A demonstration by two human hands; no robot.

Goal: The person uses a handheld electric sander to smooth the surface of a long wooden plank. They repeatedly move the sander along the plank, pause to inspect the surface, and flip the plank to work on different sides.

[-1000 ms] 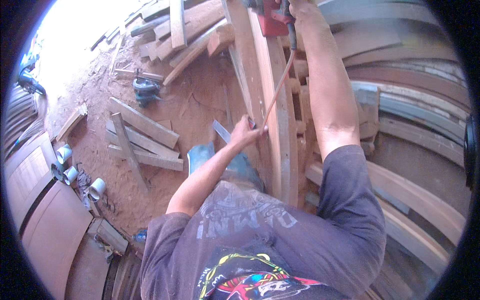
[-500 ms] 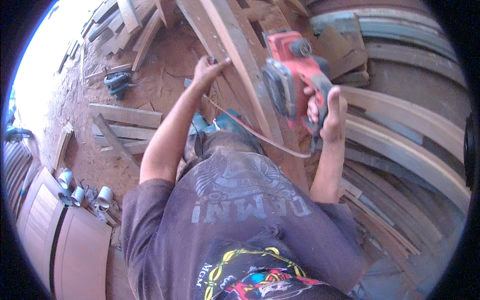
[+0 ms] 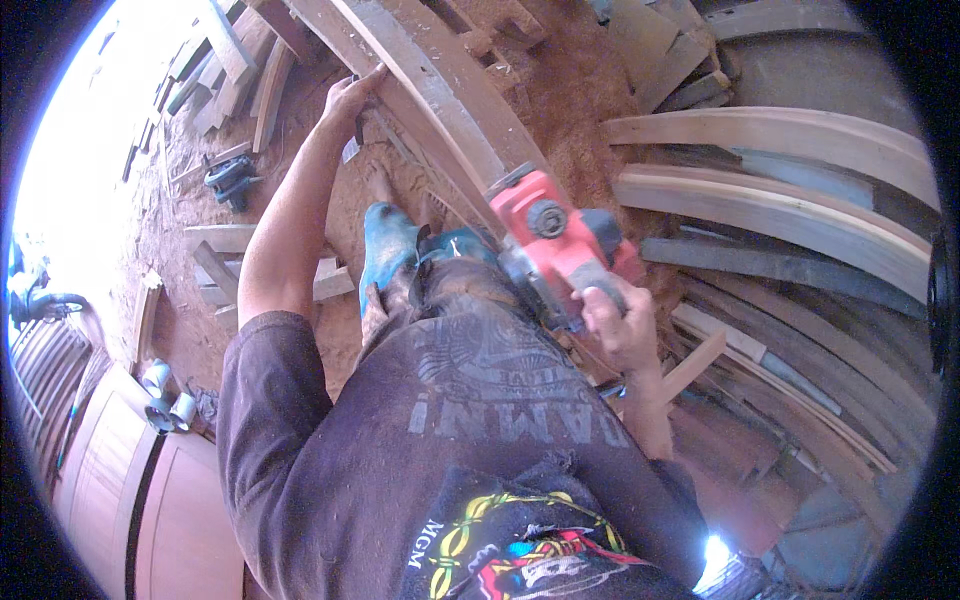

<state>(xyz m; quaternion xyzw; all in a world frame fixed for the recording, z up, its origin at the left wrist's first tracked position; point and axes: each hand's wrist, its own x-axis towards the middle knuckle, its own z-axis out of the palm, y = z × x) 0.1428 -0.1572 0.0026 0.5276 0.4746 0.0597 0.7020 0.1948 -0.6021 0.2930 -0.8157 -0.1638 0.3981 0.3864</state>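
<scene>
A red electric hand planer with a dark round knob is in my right hand, which wraps round its rear handle. The tool sits over the near end of a long wooden beam, its underside hidden, so I cannot tell whether it touches the wood. My left hand grips the beam's left edge farther along, fingers partly hidden behind the wood. Between my left arm and the beam, my leg in blue-green cloth shows.
Curved timbers are stacked at the right. On the dusty floor at left lie a dark power tool, loose boards and white cups. Wooden panels stand at lower left.
My right hand has brought the planer down and left, from beside the beam to over its near end. My left hand stays at the beam's edge while the view has shifted.
</scene>
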